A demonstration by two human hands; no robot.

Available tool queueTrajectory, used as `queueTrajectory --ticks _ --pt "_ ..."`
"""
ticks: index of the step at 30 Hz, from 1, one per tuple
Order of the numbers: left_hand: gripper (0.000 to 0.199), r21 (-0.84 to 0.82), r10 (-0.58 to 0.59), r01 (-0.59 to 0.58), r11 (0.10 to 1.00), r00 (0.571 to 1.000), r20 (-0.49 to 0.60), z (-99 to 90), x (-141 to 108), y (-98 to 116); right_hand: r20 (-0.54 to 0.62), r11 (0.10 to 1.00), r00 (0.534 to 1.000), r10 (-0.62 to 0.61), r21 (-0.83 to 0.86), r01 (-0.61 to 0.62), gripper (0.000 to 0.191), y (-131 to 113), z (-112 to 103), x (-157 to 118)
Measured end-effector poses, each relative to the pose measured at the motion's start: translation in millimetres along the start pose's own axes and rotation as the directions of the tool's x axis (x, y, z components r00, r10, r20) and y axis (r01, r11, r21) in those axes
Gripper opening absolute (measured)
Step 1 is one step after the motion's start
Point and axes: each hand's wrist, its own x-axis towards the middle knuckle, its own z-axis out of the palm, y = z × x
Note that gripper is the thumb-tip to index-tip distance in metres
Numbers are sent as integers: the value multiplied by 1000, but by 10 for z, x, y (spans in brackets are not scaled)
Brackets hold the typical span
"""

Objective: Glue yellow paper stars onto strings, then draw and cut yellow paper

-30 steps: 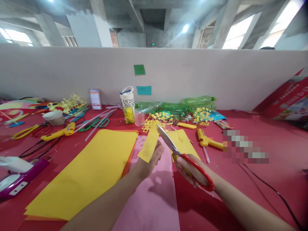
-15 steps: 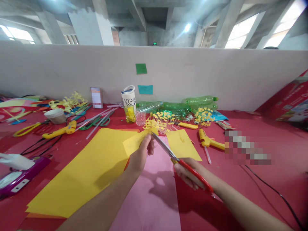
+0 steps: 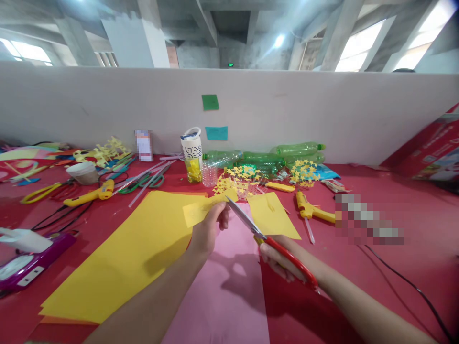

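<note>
Between thumb and fingers, my left hand (image 3: 211,224) pinches a small piece of yellow paper (image 3: 196,211). My right hand (image 3: 281,258) grips red-handled scissors (image 3: 247,219), their blades pointing up and left. The blade tips meet the right part of the yellow piece, just past my left thumb. Below both hands lies a pink sheet (image 3: 229,296). A stack of large yellow sheets (image 3: 125,253) lies to the left, with orange paper under it. Just right of the blades is a smaller yellow sheet (image 3: 274,217).
Yellow paper stars (image 3: 240,179) cluster behind my hands, beside green plastic bottles (image 3: 297,149). Yellow glue guns lie at the right (image 3: 310,210) and left (image 3: 91,194). A purple power strip (image 3: 39,267) sits at the left edge. A cup (image 3: 191,148) stands near the partition.
The yellow piece and my left hand have shifted very slightly, and the scissor blades look a little closer together. My right hand stays in nearly the same place.
</note>
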Motion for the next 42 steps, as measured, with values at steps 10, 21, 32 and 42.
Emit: queueTrajectory --ticks 10,21,32,42 --pt "27 2 5 -5 1000 999 36 -16 9 -22 -10 1000 1000 6 1 -6 51 31 -1 23" --pt "25 33 13 -14 999 1000 10 -16 7 -13 -24 999 998 53 -12 -53 54 -9 -7 8" --pt "24 35 -6 6 999 1000 -8 -16 10 2 -37 994 994 104 -39 -105 52 -60 -32 9" --pt "24 53 10 -9 999 1000 -7 -24 13 16 -29 997 998 56 -57 -58 51 -33 -39 1"
